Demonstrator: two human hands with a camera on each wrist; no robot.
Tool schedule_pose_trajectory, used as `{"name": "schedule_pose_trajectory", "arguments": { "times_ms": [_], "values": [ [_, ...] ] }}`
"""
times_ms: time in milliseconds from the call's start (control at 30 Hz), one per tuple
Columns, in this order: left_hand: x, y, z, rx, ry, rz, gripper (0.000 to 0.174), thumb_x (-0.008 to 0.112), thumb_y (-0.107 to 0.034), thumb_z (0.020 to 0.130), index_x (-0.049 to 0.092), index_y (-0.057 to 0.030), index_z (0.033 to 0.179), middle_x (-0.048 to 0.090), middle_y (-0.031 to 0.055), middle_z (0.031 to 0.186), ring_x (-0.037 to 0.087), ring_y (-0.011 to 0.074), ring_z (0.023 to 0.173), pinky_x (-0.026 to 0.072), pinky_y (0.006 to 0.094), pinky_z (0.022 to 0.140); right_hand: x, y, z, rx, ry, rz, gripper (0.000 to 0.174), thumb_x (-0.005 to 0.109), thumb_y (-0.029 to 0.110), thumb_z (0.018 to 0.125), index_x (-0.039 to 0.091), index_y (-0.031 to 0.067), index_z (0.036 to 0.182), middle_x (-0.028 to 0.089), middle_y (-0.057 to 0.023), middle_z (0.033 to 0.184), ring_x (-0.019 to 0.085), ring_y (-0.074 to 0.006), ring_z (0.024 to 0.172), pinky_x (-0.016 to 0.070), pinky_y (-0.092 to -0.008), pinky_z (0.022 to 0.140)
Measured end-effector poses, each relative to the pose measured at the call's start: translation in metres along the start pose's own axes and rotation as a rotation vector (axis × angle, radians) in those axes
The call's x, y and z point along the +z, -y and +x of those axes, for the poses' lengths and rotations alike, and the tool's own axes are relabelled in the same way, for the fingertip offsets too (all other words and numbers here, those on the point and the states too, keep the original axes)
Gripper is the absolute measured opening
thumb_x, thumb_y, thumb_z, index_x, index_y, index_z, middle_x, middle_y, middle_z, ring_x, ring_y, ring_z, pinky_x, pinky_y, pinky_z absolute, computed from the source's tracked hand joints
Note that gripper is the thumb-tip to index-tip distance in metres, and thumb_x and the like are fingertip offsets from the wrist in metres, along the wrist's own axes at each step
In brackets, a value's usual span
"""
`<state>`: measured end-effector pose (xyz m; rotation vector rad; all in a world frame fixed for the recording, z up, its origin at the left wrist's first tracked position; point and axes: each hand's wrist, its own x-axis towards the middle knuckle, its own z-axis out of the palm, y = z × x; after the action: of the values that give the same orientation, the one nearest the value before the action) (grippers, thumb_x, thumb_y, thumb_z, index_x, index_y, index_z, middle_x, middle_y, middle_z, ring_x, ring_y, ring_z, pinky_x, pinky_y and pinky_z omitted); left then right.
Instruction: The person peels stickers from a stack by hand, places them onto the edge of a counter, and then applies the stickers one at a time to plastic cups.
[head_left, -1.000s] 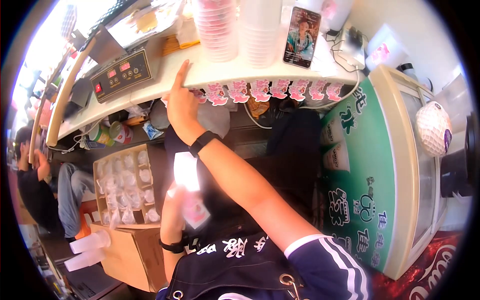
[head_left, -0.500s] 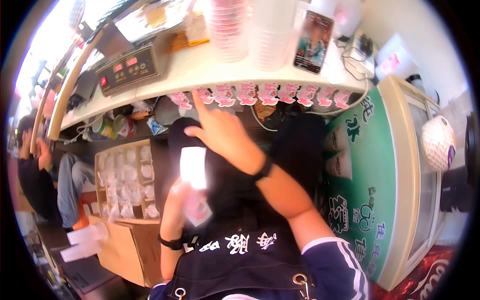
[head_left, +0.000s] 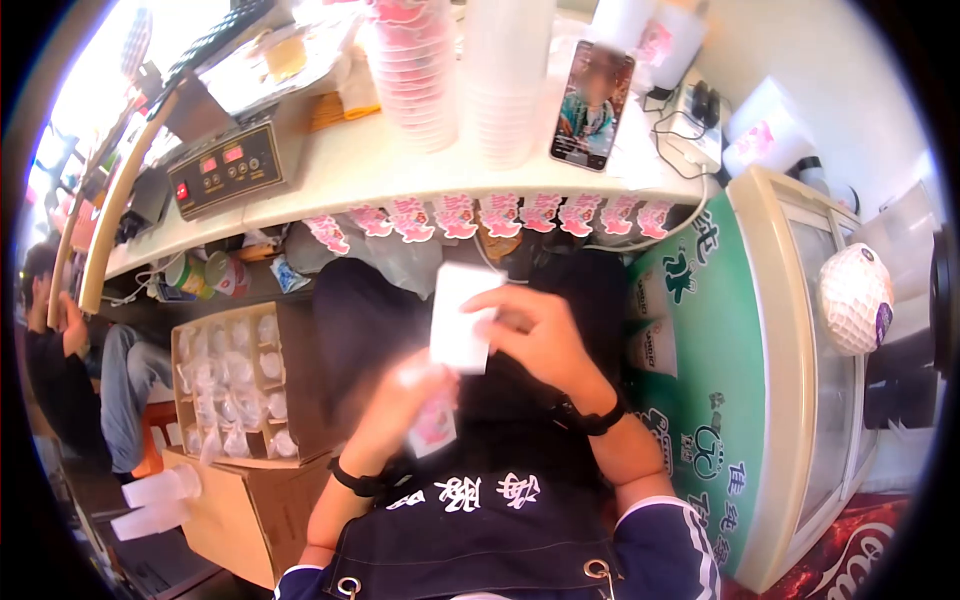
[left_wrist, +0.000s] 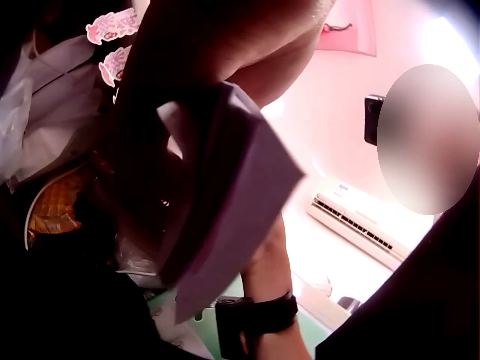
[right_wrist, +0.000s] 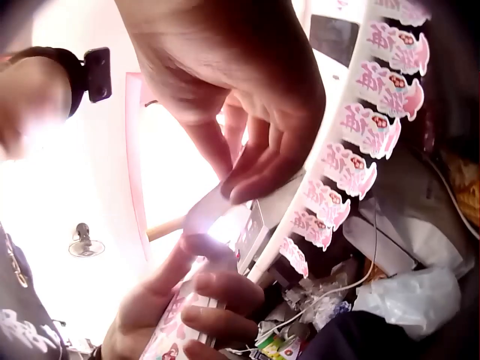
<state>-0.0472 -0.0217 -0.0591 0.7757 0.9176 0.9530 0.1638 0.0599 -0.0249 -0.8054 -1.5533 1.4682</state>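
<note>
My left hand (head_left: 405,405) holds a stack of pink-printed stickers (head_left: 433,425) over my lap. A white backing sheet (head_left: 458,325) stands up from that hand, blurred in the head view. The fingertips of my right hand (head_left: 540,330) pinch the sheet's right side. Seen from the right wrist, the pale sheet (right_wrist: 210,210) bends between both hands, with the left fingers wrapped round the stack below. In the left wrist view the sheets (left_wrist: 244,191) look dark and fanned apart. A row of pink cut-out stickers (head_left: 457,217) hangs along the counter's front edge.
On the white counter (head_left: 330,165) stand a control box (head_left: 225,165), stacked plastic cups (head_left: 415,90) and a phone (head_left: 592,105). A divided carton (head_left: 230,385) of wrapped items sits on the left, near a seated person (head_left: 60,330). A green-sided freezer (head_left: 720,350) flanks the right.
My right hand has come back from the counter's sticker row, where its index finger pointed at the edge, and now pinches the white sheet. The left hand has shifted rightward with the stack.
</note>
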Motion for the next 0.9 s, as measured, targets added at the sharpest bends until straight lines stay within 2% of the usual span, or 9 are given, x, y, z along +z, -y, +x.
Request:
{"name": "schedule_pose_trajectory", "arguments": {
  "times_ms": [33, 133, 200, 333, 367, 433, 567, 733, 900],
  "values": [
    [-0.005, 0.004, 0.004, 0.029, 0.095, -0.025, 0.029, 0.058, -0.032, 0.101, 0.054, -0.0046, 0.111, 0.059, 0.0069, 0.096, 0.06, 0.0168, 0.086, 0.0537, 0.033, 0.075, -0.011, 0.014, 0.0, -0.258, -0.23, -0.335, 0.013, 0.064, 0.0, 0.09, 0.072, 0.0019, 0.1, 0.069, -0.0029, 0.095, 0.062, -0.0093, 0.08, 0.0492, -0.025, 0.065],
    [-0.002, -0.006, 0.006, -0.207, -0.001, -0.574, 0.033, 0.056, -0.016, 0.095, 0.051, -0.0053, 0.126, 0.06, 0.0111, 0.103, 0.061, 0.0236, 0.089, 0.0542, 0.0401, 0.08, -0.064, 0.032, 0.018, -0.365, -0.9, -0.363, 0.011, 0.06, 0.005, 0.093, 0.068, 0.0004, 0.101, 0.061, 0.0028, 0.083, 0.048, -0.0046, 0.066, 0.0387, -0.0224, 0.058],
    [-0.006, -0.008, 0.006, -0.226, -0.013, -0.673, 0.051, 0.054, -0.005, 0.087, 0.046, -0.0031, 0.137, 0.062, 0.0157, 0.113, 0.063, 0.0296, 0.096, 0.0544, 0.0437, 0.088, -0.118, 0.038, 0.045, -0.453, -0.975, -0.43, 0.015, 0.057, 0.003, 0.093, 0.067, -0.0005, 0.103, 0.06, 0.0039, 0.086, 0.044, -0.0039, 0.068, 0.0368, -0.0219, 0.06],
    [0.004, -0.022, 0.007, -0.198, -0.051, -0.526, 0.065, 0.054, 0.0, 0.086, 0.035, 0.0004, 0.148, 0.059, 0.0253, 0.129, 0.062, 0.0352, 0.117, 0.0499, 0.0453, 0.104, -0.192, 0.031, 0.095, -0.314, -0.785, -0.616, 0.022, 0.061, 0.005, 0.087, 0.068, 0.0056, 0.108, 0.066, -0.0085, 0.105, 0.058, -0.0143, 0.088, 0.0457, -0.0282, 0.079],
    [0.009, -0.027, 0.007, -0.177, -0.088, -0.43, 0.065, 0.056, 0.001, 0.087, 0.035, -0.0001, 0.149, 0.059, 0.0256, 0.129, 0.062, 0.0346, 0.117, 0.0509, 0.0446, 0.102, -0.204, 0.024, 0.105, -0.313, -0.783, -0.62, 0.022, 0.061, 0.005, 0.087, 0.068, 0.0056, 0.108, 0.066, -0.0085, 0.105, 0.058, -0.0143, 0.088, 0.0457, -0.0282, 0.079],
    [0.014, -0.031, 0.006, -0.141, -0.119, -0.347, 0.064, 0.06, -0.001, 0.09, 0.035, -0.0012, 0.149, 0.062, 0.0253, 0.125, 0.064, 0.0323, 0.114, 0.0534, 0.0419, 0.099, -0.214, 0.016, 0.117, -0.444, -0.785, -1.343, 0.028, 0.066, 0.012, 0.085, 0.068, 0.0109, 0.113, 0.063, -0.0157, 0.119, 0.056, -0.0293, 0.112, 0.043, -0.0374, 0.097],
    [0.022, -0.033, 0.008, -0.148, -0.125, -0.354, 0.065, 0.06, -0.001, 0.09, 0.035, -0.0016, 0.15, 0.062, 0.025, 0.125, 0.065, 0.0313, 0.114, 0.0537, 0.0412, 0.098, -0.19, 0.016, 0.1, -0.428, -0.948, -1.416, 0.034, 0.069, 0.017, 0.083, 0.068, 0.0127, 0.116, 0.059, -0.018, 0.127, 0.046, -0.04, 0.125, 0.0372, -0.045, 0.105],
    [0.024, -0.025, 0.016, -0.061, -0.107, -0.118, 0.061, 0.067, -0.002, 0.087, 0.044, -0.0016, 0.144, 0.067, 0.0162, 0.117, 0.067, 0.0205, 0.104, 0.0539, 0.0337, 0.092, -0.101, 0.017, 0.019, -0.324, -0.673, -0.809, 0.02, 0.065, 0.009, 0.087, 0.067, 0.0017, 0.106, 0.069, -0.0148, 0.106, 0.065, -0.0304, 0.101, 0.0461, -0.039, 0.094],
    [0.053, -0.031, 0.02, -0.032, -0.097, 0.03, 0.054, 0.073, -0.001, 0.083, 0.054, -0.0004, 0.134, 0.068, 0.0065, 0.107, 0.065, 0.012, 0.096, 0.0526, 0.0281, 0.087, -0.017, 0.014, -0.065, -0.135, -0.235, -0.406, 0.021, 0.065, 0.002, 0.087, 0.068, -0.0006, 0.108, 0.068, -0.0129, 0.104, 0.066, -0.0247, 0.094, 0.0501, -0.0332, 0.088]
  ]
}}
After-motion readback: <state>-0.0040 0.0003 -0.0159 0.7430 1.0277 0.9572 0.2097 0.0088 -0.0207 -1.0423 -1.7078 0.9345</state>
